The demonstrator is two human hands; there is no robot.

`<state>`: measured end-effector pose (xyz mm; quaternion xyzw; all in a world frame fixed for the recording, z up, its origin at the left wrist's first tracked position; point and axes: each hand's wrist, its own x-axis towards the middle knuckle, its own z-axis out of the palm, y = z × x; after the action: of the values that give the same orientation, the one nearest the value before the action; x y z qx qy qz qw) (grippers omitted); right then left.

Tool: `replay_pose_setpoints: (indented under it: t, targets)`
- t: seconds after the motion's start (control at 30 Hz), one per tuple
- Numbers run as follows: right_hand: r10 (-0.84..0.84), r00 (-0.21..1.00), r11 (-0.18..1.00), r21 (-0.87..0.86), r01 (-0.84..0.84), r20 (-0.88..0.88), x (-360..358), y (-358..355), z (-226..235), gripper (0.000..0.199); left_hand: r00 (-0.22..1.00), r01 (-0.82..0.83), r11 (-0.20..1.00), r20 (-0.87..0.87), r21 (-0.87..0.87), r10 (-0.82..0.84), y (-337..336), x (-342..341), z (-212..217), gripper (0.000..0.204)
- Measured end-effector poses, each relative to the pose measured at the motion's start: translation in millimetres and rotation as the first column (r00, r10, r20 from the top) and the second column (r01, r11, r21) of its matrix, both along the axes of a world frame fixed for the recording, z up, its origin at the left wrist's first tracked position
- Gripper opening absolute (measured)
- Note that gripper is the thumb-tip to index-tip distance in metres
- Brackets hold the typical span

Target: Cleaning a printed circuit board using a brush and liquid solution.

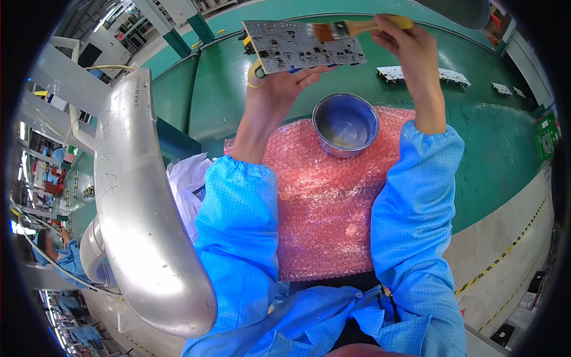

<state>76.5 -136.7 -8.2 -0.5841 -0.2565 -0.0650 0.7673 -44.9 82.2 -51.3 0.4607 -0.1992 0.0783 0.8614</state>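
My left hand [276,89] grips a grey circuit board [285,47] from below, holding it raised and tilted above the green bench. A yellow wrist strap circles that wrist. In my right hand [410,50] is a flat paintbrush [363,26] with a yellow wooden handle, my fingers closed around it. Its brown bristles lie against the upper right part of the board. Below the board, a round metal bowl [345,125] with a little clear liquid in it stands on pink bubble wrap [327,220].
Several more circuit boards [455,77] lie on the green bench [493,137] at the right. A large silver extraction hood [143,220] rises close beside my left arm. White plastic sheeting [187,184] hangs between the hood and the bubble wrap. Another person in blue [71,259] is at far left.
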Motion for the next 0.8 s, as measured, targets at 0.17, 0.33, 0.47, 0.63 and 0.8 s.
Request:
replay_pose_setpoints:
  t: [0.17,0.33,0.47,0.63,0.8]
  targets:
    - [-0.3,0.952,0.949,-0.079,0.304,0.061,23.6,-41.2,-4.9,0.033,1.0,-0.009,0.998,0.002,-0.055,0.01,5.5,-1.3,3.0,0.079]
    - [-0.15,0.989,0.983,0.11,0.148,0.011,3.1,-23.2,8.4,0.03,0.998,0.011,0.984,-0.063,-0.179,-0.023,8.2,-0.3,0.3,0.082]
    - [-0.166,0.985,0.986,-0.004,0.166,0.046,9.4,-15.7,2.1,0.026,0.992,0.117,0.952,-0.01,-0.282,-0.124,13.5,0.4,0.1,0.087]
    - [-0.406,0.894,0.89,-0.141,0.434,0.188,16.8,-30.2,-5.0,0.022,0.993,-0.012,0.961,-0.12,-0.275,-0.022,14.8,1.7,8.9,0.089]
    - [-0.122,0.853,0.881,-0.34,0.328,0.507,0.5,-21.4,-0.8,0.016,0.994,-0.041,0.942,-0.113,-0.333,0.003,12.2,1.0,8.9,0.094]
